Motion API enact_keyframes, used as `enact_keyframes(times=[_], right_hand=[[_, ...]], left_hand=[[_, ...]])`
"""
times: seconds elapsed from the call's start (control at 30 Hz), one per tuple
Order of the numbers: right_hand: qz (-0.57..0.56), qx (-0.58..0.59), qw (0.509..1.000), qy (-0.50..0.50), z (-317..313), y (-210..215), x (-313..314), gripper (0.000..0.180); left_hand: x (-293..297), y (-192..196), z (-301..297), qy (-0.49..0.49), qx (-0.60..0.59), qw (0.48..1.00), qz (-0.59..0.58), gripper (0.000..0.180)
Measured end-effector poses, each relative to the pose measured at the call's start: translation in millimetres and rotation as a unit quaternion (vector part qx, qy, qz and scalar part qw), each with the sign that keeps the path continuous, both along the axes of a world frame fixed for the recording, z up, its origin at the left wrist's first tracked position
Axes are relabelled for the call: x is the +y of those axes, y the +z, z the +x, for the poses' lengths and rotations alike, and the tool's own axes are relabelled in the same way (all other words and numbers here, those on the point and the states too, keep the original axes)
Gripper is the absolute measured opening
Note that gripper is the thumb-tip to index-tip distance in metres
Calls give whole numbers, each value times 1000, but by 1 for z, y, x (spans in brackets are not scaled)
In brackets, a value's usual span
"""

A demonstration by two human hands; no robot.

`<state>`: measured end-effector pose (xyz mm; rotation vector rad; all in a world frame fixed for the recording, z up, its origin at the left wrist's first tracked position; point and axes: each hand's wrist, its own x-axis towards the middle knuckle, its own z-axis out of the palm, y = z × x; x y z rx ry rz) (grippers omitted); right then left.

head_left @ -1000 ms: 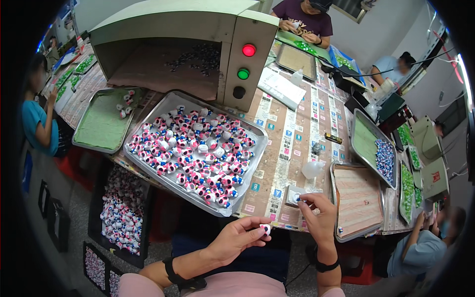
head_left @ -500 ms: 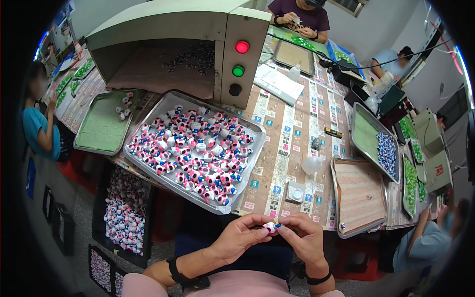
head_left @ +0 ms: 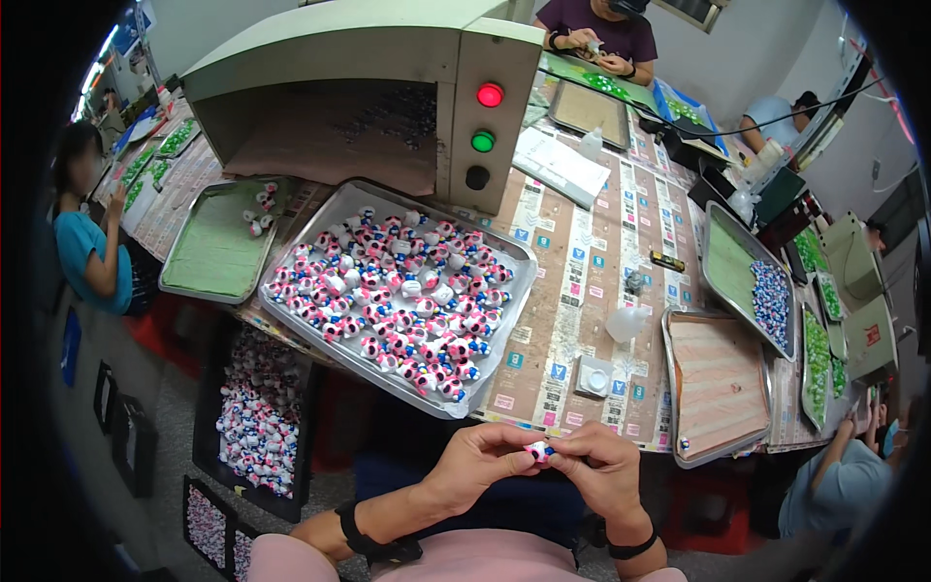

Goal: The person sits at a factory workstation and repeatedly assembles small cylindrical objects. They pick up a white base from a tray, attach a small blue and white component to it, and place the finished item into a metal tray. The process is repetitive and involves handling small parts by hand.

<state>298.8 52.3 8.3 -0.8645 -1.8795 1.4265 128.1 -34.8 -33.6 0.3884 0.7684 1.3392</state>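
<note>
Between my two hands, just in front of the table's near edge, is a small white figurine [head_left: 536,450] with a blue part on its right side. My left hand [head_left: 473,468] pinches its white side between thumb and fingertips. From the other side, my right hand [head_left: 603,471] has thumb and fingers closed on the blue part. Whether that blue part is joined to the figurine or separate I cannot tell. Beyond my left hand, a large metal tray [head_left: 522,281] carries many white, pink and blue figurines [head_left: 402,291].
A machine [head_left: 477,116] with an arched opening stands behind the tray. Right of centre are a clear squeeze bottle [head_left: 626,325], a small white square container [head_left: 593,376] and a paper-lined tray [head_left: 718,388]. A black crate [head_left: 208,417] of figurines sits low left. Several people work around the room.
The whole view has shifted slightly, so the surroundings appear farther right. My hands keep their grip, and the figurine looks slightly turned between my fingers.
</note>
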Motion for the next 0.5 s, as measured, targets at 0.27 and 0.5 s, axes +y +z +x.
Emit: enact_keyframes(times=[0.27, 0.5], right_hand=[[11, -2, 999, 35, -14, 17, -2, 27], [-9, 380, 756, 532, 14, 88, -10, 17]], left_hand=[[0, 32, -42, 6, 165, 981, 105, 26], [26, 51, -157, 206, 751, 611, 145, 19]])
